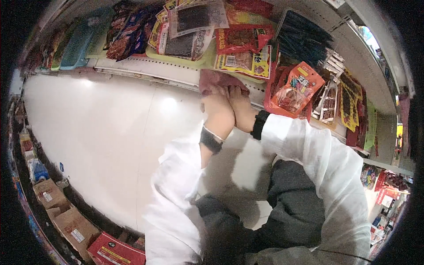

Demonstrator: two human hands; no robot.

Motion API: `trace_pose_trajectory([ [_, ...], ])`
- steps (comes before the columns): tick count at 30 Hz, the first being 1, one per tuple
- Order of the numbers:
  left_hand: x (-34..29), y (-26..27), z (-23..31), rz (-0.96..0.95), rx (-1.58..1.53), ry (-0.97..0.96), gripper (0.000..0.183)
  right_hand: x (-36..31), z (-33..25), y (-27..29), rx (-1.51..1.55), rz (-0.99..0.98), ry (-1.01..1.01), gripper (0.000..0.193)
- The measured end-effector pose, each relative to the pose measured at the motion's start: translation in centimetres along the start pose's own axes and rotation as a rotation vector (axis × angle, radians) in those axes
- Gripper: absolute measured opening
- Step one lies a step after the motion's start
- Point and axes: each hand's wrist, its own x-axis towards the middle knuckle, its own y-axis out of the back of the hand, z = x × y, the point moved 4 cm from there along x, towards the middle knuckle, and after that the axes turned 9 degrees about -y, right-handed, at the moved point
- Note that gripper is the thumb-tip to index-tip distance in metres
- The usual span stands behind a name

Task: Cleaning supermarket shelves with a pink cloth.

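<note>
So we've got both hands on a dull maroon cloth [215, 79], bunched at the front edge of the lower shelf [145, 70], just on the near side of a yellow-edged snack packet [245, 63]. Our left hand [217, 107] and right hand [240, 100] sit side by side, touching. Right fingers are bent down onto the cloth; the left ones are mostly hidden. Honestly can't tell whether either hand is clenched on it or just pressing.

Handling-wise, we'd guess it's light, floppy and pretty much unbreakable, with decent grip if dry (no clue if it's damp). Best hold is probably a folded wad under the palm, with the loose far-left part tucked in so it doesn't catch the packets. Watch the orange packet [302, 84] over on the right, near our right wrist.
</note>
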Motion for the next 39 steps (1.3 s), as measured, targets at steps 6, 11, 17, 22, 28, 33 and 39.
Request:
trace_pose_trajectory([
  [6,-2.1,1.5,-0.5,0.207,0.148,-0.019,0.035,-0.3,0.6,-2.4,-0.243,0.070,0.068,0.055],
  [11,-1.4,-0.1,-5.7,0.508,-0.316,-0.071,0.034,3.9,-0.9,-2.6,-0.106,-0.002,0.128,0.020],
  [17,-2.4,-0.5,-9.1,0.678,-0.467,0.016,0.027,6.9,-4.2,-3.0,-0.080,-0.067,0.220,0.026],
  [22,-2.2,-1.5,-11.0,0.671,-0.408,0.065,0.023,8.3,-6.6,-2.1,-0.065,-0.041,0.264,0.042],
  [28,-1.2,-2.1,-10.3,0.698,-0.299,0.050,0.044,9.5,-3.3,-3.3,-0.133,0.120,0.316,0.042],
  [33,-1.1,-1.8,-11.8,0.770,-0.569,0.098,0.059,9.1,-4.0,-2.9,-0.155,-0.107,0.219,0.044],
  [39,0.1,-0.4,-12.3,0.729,-0.536,0.066,0.049,8.4,-3.2,-3.2,-0.082,-0.032,0.286,0.051],
])
